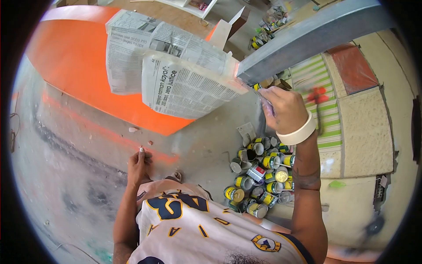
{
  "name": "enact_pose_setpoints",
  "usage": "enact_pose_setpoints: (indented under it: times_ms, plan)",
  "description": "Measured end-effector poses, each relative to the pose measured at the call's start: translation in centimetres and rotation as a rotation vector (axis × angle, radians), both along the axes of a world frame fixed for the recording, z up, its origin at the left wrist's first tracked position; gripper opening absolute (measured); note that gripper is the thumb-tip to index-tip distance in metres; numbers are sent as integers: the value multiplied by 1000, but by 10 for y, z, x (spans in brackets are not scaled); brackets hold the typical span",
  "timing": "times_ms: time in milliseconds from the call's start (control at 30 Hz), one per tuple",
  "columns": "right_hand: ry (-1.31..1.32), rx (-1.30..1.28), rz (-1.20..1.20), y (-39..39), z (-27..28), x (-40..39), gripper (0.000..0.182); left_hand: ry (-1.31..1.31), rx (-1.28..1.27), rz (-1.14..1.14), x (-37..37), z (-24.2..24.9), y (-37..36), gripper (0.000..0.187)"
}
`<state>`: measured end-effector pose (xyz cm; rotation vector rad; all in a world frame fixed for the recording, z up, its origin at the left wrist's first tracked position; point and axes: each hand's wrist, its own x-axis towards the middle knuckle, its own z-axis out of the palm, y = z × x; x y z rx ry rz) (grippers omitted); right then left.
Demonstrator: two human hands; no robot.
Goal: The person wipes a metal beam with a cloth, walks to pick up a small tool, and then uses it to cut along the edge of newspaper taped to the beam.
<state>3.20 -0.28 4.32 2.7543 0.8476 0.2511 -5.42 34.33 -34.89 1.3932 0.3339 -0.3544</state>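
My right hand [285,109] is closed around a small thin tool [267,105]. Part of it looks purple, its grey tip points at the masked edge, and its kind is hard to make out. Round my right wrist sits a roll of masking tape [300,133]. Newspaper sheets [189,86] cover part of a bright orange panel [74,53], with pale tape along their right end. A grey painted beam [307,42] meets that taped end. Down at my left side, my left hand [139,166] has curled fingers and a whitish thumb tip; whatever it holds, if anything, is hidden.
Several paint cans [263,176] crowd the floor below my right arm. More cans [263,37] stand at the back. A green-striped mat [318,101] and a beige sheet [367,134] lie on the right. Orange overspray [110,132] marks the grey floor.
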Motion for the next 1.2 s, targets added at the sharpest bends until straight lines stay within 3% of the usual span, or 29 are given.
enact_pose_setpoints:
  times_ms: [367,500,600,700,800,900,1033,1200]
  plan:
    - [-134,117,17,12,10,3,31,-20,6,-45,7,2,-1,51]
    - [-61,-2,37,16,0,8,31,-28,9,-52,11,-1,2,51]
    - [-152,80,17,16,8,4,34,-7,-4,-35,11,-9,2,51]
    - [-48,-8,21,17,-1,8,38,-4,2,-27,10,-7,4,52]
    - [-167,75,44,17,10,6,41,-6,-9,-18,13,-8,4,53]
    - [-53,-21,-34,25,5,5,32,4,-28,-18,10,-9,5,53]
    - [-167,32,0,25,10,1,37,23,-28,-25,14,-9,8,54]
    - [-114,37,12,20,3,3,39,-10,-16,-25,17,-10,14,55]
